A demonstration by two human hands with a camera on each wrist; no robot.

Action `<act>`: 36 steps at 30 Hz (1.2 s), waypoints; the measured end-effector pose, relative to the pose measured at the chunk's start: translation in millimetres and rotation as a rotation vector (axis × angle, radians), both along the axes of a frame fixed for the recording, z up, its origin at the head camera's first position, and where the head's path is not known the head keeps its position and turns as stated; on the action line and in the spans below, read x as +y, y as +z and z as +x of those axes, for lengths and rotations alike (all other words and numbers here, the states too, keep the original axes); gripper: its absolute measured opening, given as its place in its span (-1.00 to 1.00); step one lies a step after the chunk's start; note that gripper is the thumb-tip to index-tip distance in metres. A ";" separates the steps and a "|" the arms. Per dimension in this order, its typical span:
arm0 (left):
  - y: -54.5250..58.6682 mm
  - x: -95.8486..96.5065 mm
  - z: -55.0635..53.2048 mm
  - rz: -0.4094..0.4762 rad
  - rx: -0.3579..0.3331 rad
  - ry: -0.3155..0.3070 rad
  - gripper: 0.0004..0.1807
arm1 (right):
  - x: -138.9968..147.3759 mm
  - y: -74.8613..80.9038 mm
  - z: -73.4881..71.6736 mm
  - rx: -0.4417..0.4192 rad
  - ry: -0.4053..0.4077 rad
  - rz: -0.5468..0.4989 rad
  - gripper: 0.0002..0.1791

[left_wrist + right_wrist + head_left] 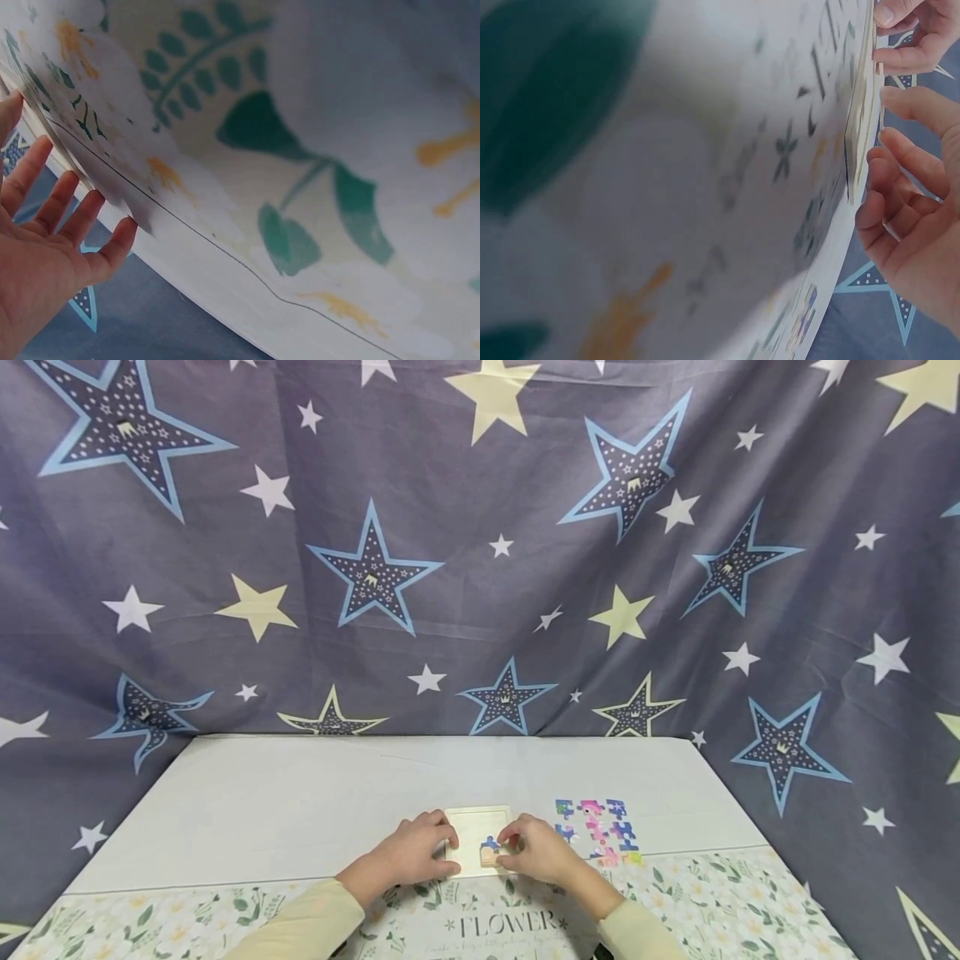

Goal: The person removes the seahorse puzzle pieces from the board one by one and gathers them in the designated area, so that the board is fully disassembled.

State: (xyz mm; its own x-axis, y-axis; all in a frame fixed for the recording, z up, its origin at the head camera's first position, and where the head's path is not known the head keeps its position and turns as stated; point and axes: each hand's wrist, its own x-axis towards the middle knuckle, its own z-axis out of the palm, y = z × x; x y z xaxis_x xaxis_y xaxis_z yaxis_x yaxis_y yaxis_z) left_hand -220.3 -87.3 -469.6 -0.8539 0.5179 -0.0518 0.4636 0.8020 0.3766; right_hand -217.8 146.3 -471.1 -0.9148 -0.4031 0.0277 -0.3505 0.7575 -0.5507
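Observation:
A shallow pale wooden puzzle tray (474, 823) lies on the table in front of me. My left hand (414, 850) holds its left edge, with thumb and fingers set apart along the rim. In the left wrist view the fingertips of the left hand (56, 232) touch the tray's side. Over the tray's lower right corner, my right hand (542, 853) pinches a jigsaw piece (490, 852), blue above and tan below, between thumb and index finger. The right wrist view shows the right hand (919, 180) with its other fingers curled. Whether the piece lies flat in the corner is hard to tell.
Several loose jigsaw pieces (592, 814), pink, blue and yellow, lie spaced out to the right of the tray. A floral cloth (705, 902) with lettering covers the near part of the white table (300, 802). Behind hangs a dark star-patterned curtain (465, 643).

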 end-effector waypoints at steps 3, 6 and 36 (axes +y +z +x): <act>-0.1 -0.5 0.0 0.005 0.004 0.000 -0.65 | 6.0 1.0 1.6 0.007 0.020 -0.018 -0.69; -0.4 -0.8 -0.2 0.007 0.006 -0.001 -0.65 | 12.7 1.9 2.6 0.013 0.032 -0.029 -0.68; 1.8 -0.5 0.3 0.026 -0.021 -0.008 -0.66 | 81.2 -0.1 11.5 0.035 -0.064 -0.016 -0.72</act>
